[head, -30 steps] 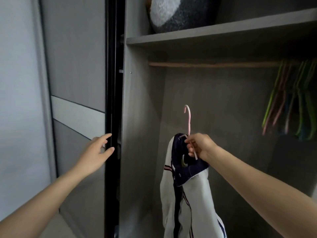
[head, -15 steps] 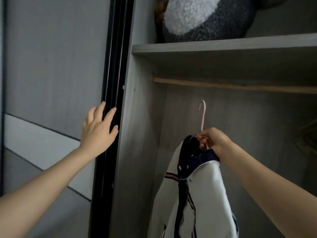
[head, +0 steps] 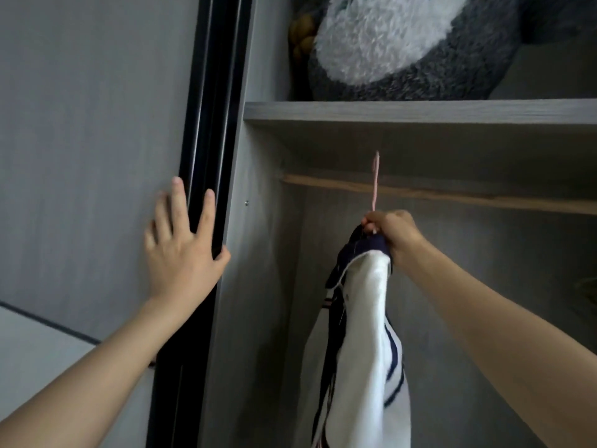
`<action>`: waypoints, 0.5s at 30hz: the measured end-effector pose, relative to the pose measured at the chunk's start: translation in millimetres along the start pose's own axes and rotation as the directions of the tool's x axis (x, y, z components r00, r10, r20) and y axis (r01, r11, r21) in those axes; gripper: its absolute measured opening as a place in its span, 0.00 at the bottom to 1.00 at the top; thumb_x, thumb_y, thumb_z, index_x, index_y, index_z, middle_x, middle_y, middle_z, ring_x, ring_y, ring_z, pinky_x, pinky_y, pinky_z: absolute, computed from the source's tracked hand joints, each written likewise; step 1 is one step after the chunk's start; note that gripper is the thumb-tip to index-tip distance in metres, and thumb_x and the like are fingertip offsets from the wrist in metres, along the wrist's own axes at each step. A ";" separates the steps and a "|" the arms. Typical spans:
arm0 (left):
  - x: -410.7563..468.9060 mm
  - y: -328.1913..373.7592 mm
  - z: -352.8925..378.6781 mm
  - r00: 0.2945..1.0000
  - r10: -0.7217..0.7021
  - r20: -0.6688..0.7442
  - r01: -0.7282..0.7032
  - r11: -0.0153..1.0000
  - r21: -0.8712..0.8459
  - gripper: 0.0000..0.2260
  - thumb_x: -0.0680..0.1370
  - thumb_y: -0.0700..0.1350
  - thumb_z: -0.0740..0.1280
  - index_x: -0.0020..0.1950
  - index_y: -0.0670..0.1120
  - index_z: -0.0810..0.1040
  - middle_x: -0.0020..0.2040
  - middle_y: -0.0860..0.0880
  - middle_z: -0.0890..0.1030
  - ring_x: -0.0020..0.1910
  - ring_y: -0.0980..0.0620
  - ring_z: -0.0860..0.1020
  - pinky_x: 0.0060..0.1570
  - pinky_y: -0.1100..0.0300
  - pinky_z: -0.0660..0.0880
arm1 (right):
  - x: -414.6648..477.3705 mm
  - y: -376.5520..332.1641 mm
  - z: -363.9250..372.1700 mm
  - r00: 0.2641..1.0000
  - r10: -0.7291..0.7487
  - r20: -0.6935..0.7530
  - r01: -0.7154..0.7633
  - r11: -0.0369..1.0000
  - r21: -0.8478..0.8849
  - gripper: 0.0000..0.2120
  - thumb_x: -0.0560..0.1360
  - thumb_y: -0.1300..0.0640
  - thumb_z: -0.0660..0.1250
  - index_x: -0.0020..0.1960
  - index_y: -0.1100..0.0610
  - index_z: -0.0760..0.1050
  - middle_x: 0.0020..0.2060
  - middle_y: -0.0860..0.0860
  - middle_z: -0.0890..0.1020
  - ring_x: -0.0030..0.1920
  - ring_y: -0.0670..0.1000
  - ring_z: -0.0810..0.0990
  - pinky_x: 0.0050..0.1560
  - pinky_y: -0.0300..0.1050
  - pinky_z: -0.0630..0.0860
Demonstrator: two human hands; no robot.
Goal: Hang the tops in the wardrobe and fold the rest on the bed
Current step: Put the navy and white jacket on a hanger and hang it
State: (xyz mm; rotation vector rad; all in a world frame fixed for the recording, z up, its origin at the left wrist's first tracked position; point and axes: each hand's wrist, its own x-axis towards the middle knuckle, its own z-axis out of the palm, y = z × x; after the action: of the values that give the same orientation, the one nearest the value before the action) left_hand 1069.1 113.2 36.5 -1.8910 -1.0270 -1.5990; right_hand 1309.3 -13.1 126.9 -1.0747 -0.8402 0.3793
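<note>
Pressing left grip (head: 181,253): released, fingers straight, flat against the sliding door (head: 97,124) at its dark edge.
Right grip (head: 394,234): clenched round the pink hanger (head: 375,179) at the collar.
Top (head: 361,334): white with navy trim, hanging inside the wardrobe (head: 258,286).
Wooden rail (head: 452,194): crossed by the hanger's hook; contact unclear.
Shelf (head: 420,111): carries a plush toy (head: 403,43).

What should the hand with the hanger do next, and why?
Probably push the hook of the pink hanger over the wooden rail and lower it. The right hand grips the hanger with the white and navy top on it, and the hook's tip reaches above the rail.
</note>
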 end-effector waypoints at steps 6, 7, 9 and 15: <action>-1.8 -2.7 3.4 0.999 0.015 -0.044 -0.015 1.000 0.022 0.42 0.62 0.44 0.78 0.72 0.42 0.63 0.73 0.32 0.59 0.66 0.28 0.65 0.55 0.34 0.69 | 48.9 12.3 29.2 1.000 0.015 -0.004 -0.016 0.996 -0.090 0.09 0.75 0.74 0.58 0.37 0.66 0.69 0.14 0.49 0.71 0.14 0.42 0.68 0.19 0.32 0.67; -1.2 -2.5 2.5 0.999 0.019 -0.050 -0.018 1.000 0.020 0.41 0.62 0.44 0.78 0.72 0.43 0.63 0.72 0.32 0.59 0.66 0.28 0.65 0.55 0.34 0.69 | 54.7 15.5 31.0 1.000 0.019 -0.005 -0.019 0.994 -0.109 0.10 0.75 0.74 0.58 0.36 0.66 0.69 0.13 0.49 0.71 0.14 0.41 0.67 0.19 0.32 0.66; -1.1 -4.3 3.3 0.998 0.030 -0.060 -0.027 0.999 0.038 0.41 0.63 0.44 0.77 0.72 0.43 0.63 0.72 0.32 0.59 0.66 0.28 0.65 0.55 0.35 0.69 | 68.1 24.4 35.5 0.999 0.033 -0.007 -0.034 0.990 -0.140 0.11 0.75 0.73 0.58 0.35 0.66 0.70 0.13 0.49 0.71 0.14 0.41 0.68 0.19 0.32 0.66; -2.5 -2.5 0.4 0.995 0.042 -0.094 -0.041 0.999 0.022 0.41 0.63 0.45 0.75 0.73 0.43 0.63 0.73 0.32 0.59 0.66 0.29 0.65 0.55 0.35 0.70 | 94.7 47.2 48.6 0.995 0.098 -0.020 -0.100 0.988 -0.120 0.11 0.75 0.72 0.58 0.34 0.66 0.70 0.14 0.50 0.72 0.15 0.42 0.69 0.19 0.33 0.67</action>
State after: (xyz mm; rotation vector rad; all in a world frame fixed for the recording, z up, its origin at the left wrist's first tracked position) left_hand 1067.3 114.4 33.6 -1.7942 -0.9545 -1.6318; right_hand 1338.6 99.3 134.9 -1.2332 -0.8068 0.4074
